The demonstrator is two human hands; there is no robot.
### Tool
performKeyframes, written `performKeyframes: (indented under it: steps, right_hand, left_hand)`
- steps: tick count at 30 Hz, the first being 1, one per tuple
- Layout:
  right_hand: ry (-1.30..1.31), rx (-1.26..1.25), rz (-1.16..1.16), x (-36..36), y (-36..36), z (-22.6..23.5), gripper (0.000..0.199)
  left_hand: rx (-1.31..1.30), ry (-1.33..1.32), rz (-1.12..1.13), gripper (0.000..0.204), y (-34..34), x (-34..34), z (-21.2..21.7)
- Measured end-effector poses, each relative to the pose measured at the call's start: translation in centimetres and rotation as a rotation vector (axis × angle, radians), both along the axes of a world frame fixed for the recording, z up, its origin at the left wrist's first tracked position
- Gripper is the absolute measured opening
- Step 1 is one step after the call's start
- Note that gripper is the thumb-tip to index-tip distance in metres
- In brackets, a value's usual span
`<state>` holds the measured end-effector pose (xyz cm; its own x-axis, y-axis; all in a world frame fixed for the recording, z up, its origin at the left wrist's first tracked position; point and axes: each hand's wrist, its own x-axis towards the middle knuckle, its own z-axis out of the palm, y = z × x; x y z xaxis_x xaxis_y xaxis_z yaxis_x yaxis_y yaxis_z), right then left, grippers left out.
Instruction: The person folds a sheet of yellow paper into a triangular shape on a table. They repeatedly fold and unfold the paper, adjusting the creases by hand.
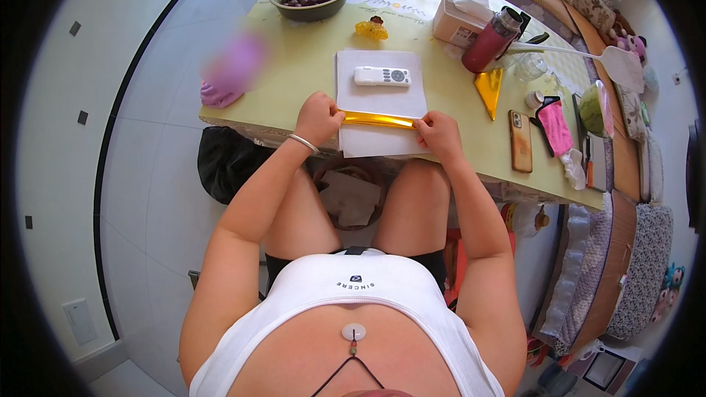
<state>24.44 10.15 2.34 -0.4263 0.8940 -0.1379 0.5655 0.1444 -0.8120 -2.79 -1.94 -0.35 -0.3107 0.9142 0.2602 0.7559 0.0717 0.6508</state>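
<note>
A narrow strip of shiny gold foil paper (379, 119) stretches between my two hands, over the near part of some white paper sheets (375, 141). Its left end is pinched in my left hand (321, 117), the fingers curled closed. My right hand (439, 134) grips the other end between thumb and fingers. Just beyond the strip, a white remote control (382, 76) with grey buttons lies on the paper. Off to the right, a folded piece of gold foil (489, 93) rests on the table.
On the table (294, 66) stand a basket of dark round fruit (278, 1), a yellow ornament (372, 28), a tissue box (447, 20) and a red thermos (491, 42). A phone (521, 141), a pink cloth item (556, 126) and a cut watermelon (593, 112) lie right. Someone's purple-sleeved arm (220, 94) rests left.
</note>
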Motion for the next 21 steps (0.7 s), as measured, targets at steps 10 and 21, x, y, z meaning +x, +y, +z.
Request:
performKeyframes:
  steps: [10, 21]
  right_hand:
    - [-0.182, 0.113, -0.004, -0.27, 0.23, -0.3, 0.029]
    - [-0.316, 0.167, 0.021, 0.02, 0.47, 0.2, 0.033]
  left_hand:
    - [0.01, 0.077, -0.014, 0.017, -0.17, 0.57, 0.35]
    - [0.017, 0.114, -0.036, 0.018, -0.21, 0.65, 0.43]
